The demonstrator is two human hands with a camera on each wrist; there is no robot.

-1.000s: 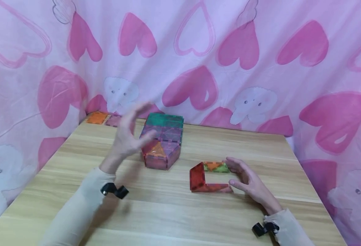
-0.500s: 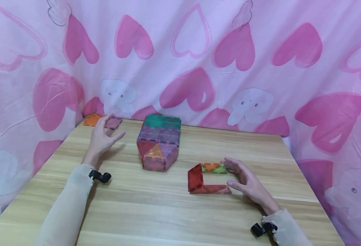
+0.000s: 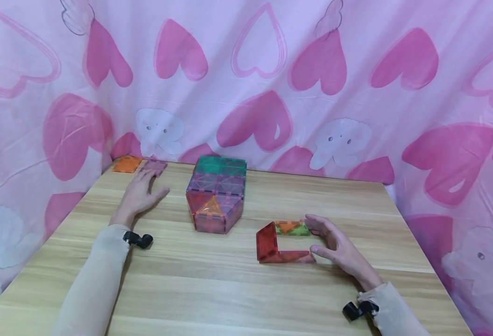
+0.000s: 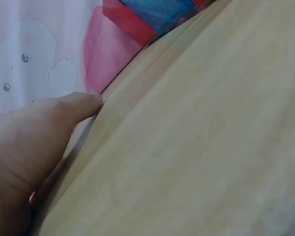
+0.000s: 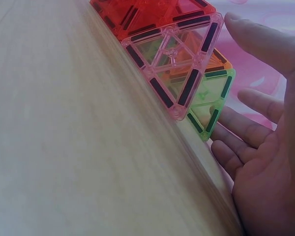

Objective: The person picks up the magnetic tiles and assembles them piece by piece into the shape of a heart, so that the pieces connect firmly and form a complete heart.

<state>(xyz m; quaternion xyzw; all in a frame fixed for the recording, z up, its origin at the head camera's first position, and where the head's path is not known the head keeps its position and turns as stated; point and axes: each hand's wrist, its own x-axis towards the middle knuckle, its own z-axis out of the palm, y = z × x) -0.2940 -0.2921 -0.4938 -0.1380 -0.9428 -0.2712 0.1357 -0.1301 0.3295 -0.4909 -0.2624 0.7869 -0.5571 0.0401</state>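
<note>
At the back left of the table, a purple magnetic tile (image 3: 159, 166) lies flat. My left hand (image 3: 139, 193) reaches low over the table with its fingertips on that tile's near edge and its thumb spread aside. My right hand (image 3: 340, 245) stands around the right end of a small magnetic-tile frame. That frame has a red tile (image 3: 267, 241) upright on its left. In the right wrist view, a pink triangle tile (image 5: 163, 81) has the thumb tip close to its corner. The other fingers are near a green triangle tile (image 5: 221, 83), beside an orange triangle tile (image 5: 220, 61).
A larger closed magnetic-tile structure (image 3: 231, 184), green, purple and red with an orange triangle, stands between the hands toward the back. An orange tile (image 3: 127, 164) lies at the table's far left corner. A pink heart-printed curtain (image 3: 255, 121) hangs along the table's back edge (image 3: 313, 178).
My left hand has moved left from beside the large structure, then down onto the purple tile. The right hand keeps its place at the small frame.
</note>
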